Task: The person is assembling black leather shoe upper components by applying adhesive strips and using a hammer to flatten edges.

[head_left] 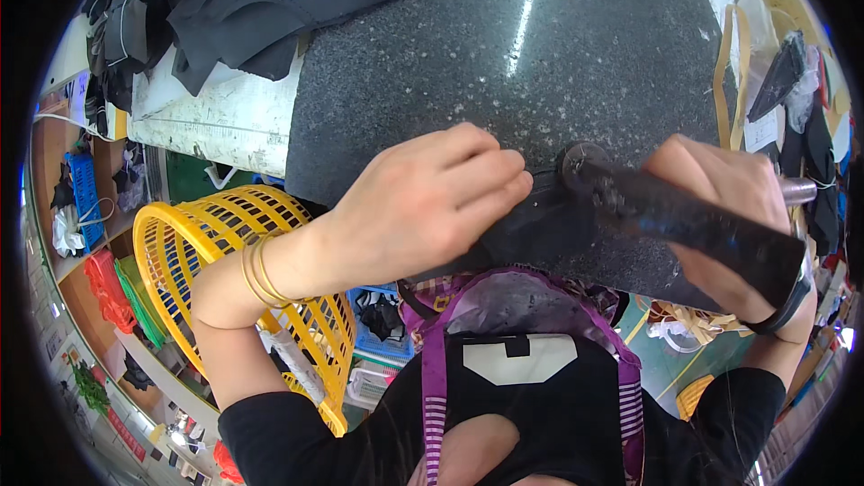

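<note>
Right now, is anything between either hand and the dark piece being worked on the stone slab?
Nothing visible. The left hand presses directly on the dark piece at the edge of the stone slab, and the right hand grips the dark hammer-like tool whose head meets it.

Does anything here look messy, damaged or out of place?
Mostly no. The left hand presses a dark piece flat; the right hand grips a dark tool. Only the dark fabric pile lies rumpled on the stone slab's far corner.
</note>
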